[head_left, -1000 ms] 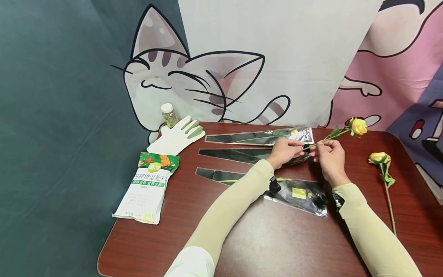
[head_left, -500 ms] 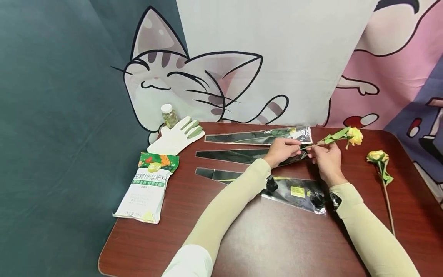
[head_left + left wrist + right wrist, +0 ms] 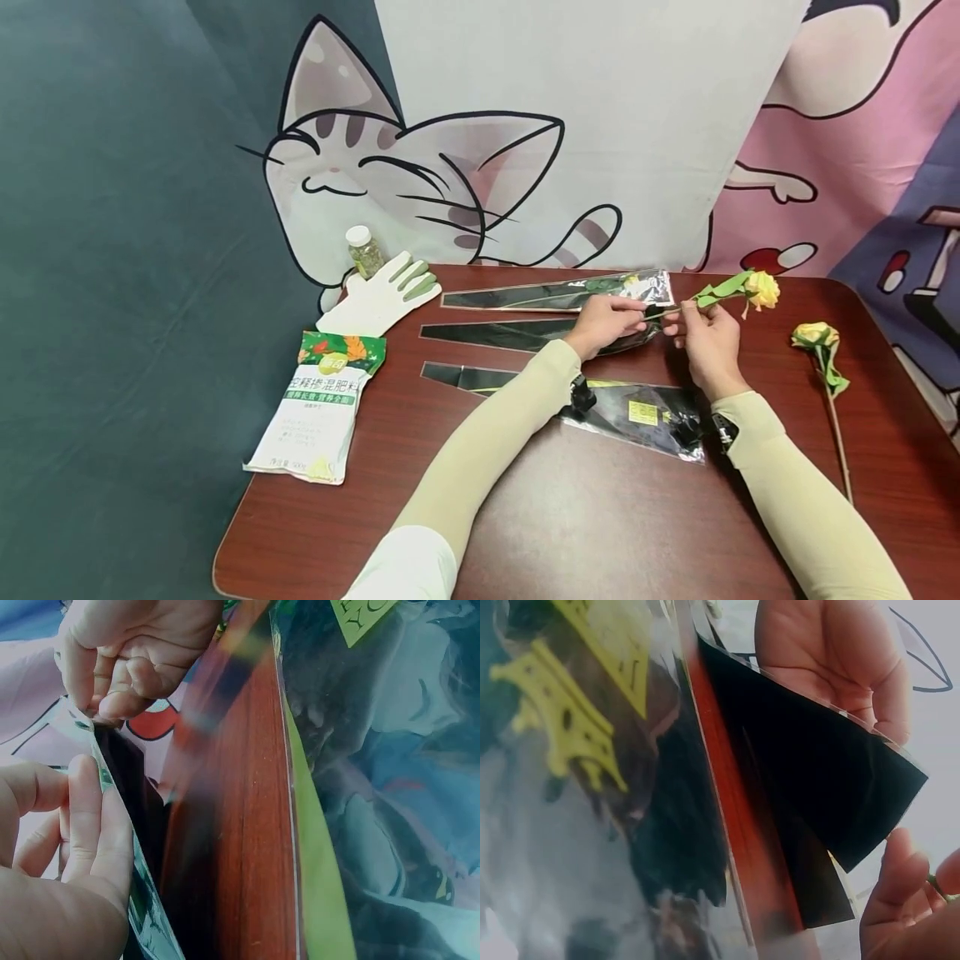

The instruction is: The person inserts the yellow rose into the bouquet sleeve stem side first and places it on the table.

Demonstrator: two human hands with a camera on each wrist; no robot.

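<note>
A yellow rose (image 3: 762,289) with green leaves lies nearly level above the table's far right part. My right hand (image 3: 708,340) pinches its stem below the leaves. My left hand (image 3: 598,325) holds the wide end of the middle black flower sleeve (image 3: 495,335), its edge lifted. Toward that sleeve's mouth runs the stem; how deep its tip sits is hidden by my fingers. In the right wrist view the sleeve's black flap (image 3: 817,757) stands between both hands. A second yellow rose (image 3: 816,336) lies to the right of my right hand.
A filled sleeve (image 3: 525,297) lies behind, another sleeve (image 3: 643,415) in front under my left forearm. At the left are a fertilizer bag (image 3: 311,421), white gloves (image 3: 375,300) and a small jar (image 3: 365,252). A printed cloth backs the table (image 3: 570,533).
The held rose's head has moved lower and slightly left, and its leaves have turned. Both hands have shifted a little left, keeping their holds on stem and sleeve.
</note>
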